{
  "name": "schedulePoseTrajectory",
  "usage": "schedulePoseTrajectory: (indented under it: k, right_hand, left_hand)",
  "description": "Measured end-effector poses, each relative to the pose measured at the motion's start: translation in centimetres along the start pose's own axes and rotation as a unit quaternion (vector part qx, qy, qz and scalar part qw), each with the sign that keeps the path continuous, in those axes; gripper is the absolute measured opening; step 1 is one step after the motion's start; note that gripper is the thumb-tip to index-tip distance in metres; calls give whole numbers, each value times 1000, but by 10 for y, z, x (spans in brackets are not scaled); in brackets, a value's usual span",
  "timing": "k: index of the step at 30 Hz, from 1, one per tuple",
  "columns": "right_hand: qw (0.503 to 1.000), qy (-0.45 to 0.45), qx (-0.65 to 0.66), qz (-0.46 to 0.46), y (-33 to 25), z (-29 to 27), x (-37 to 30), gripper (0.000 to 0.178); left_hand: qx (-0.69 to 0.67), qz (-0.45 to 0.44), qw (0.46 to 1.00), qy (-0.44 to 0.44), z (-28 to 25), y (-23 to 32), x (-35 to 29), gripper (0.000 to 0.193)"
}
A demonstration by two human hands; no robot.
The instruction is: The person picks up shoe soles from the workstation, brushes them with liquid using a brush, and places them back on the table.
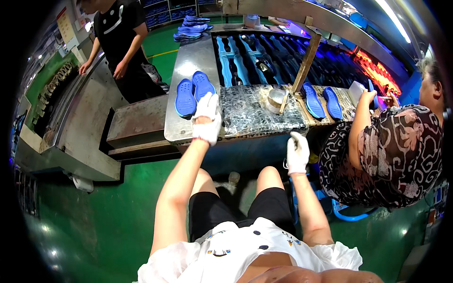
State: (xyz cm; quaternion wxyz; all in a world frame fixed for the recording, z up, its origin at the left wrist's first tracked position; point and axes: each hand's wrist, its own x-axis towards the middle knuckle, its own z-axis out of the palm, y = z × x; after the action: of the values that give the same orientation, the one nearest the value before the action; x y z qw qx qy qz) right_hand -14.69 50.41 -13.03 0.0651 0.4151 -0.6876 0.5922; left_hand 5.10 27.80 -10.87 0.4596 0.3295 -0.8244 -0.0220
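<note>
Two blue shoe soles lie side by side on the metal tabletop at the left: the left sole (185, 96) and the right sole (203, 82). My left hand (206, 117), in a white glove, reaches to the heel end of the right sole. Its fingers are stretched forward over that edge; whether they press on it I cannot tell. My right hand (297, 153), also white-gloved, hovers by the table's front edge. Its fingers are loosely bent and no object shows in them. Between the hands, a round metal pot (274, 101) with a brush (284, 102) stands on the plastic-covered surface.
Another pair of blue soles (313, 100) lies right of the pot, before a seated co-worker (377, 141). Behind runs a conveyor (255, 59) carrying blue parts, with a wooden post (306, 61) in front. More soles (191, 29) are stacked far left; a person (120, 42) stands there.
</note>
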Motion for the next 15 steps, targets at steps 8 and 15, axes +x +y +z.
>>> schedulePoseTrajectory:
  k: [8, 15]
  right_hand:
    - [943, -60, -244, -217, 10, 5, 81, 41]
    - [875, -162, -335, -309, -2, 21, 119, 38]
  left_hand:
    - [39, -178, 970, -160, -11, 8, -6, 21]
    - [12, -117, 992, -54, -12, 3, -30, 13]
